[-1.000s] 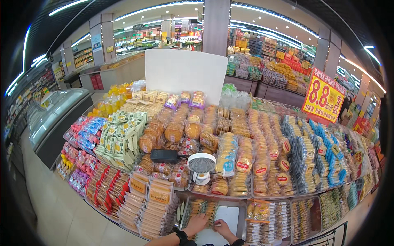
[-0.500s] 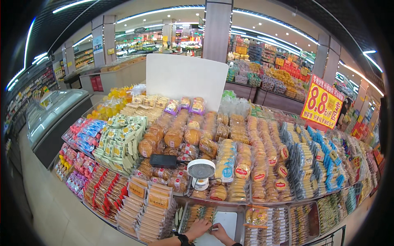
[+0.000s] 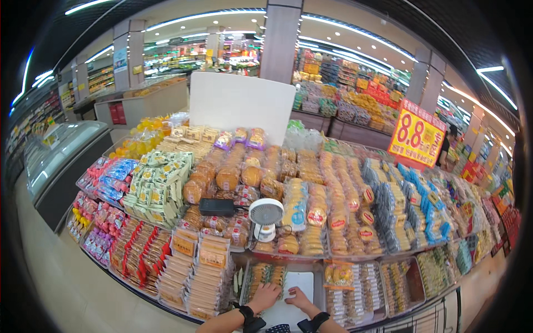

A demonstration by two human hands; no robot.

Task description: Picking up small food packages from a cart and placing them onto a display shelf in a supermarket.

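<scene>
My left hand (image 3: 265,297) lies over a row of small wrapped snacks (image 3: 265,274) in a bin at the front edge of the display. Its fingers are stretched forward and rest on or just above the packs; nothing shows in its grasp. Just to the right, my right hand (image 3: 300,298) is over a white board (image 3: 300,280) set in the same bin. Its fingers are extended, and I see nothing held in them. Both wrists wear black bands. The forearms come in from the lower edge.
A white fan (image 3: 266,213) stands beyond my hands, with a black box (image 3: 217,207) beside it. Wrapped pastries (image 3: 227,178) are piled around them. Tall stacks of flat packets (image 3: 210,277) rise on the left. Right of the board is a bin of wrapped bars (image 3: 371,291). A cart's wire frame (image 3: 444,316) is at lower right.
My hands were close together over the board; they have moved apart and slightly forward, the left onto the snacks. The view has shifted a little, and more of both forearms shows.
</scene>
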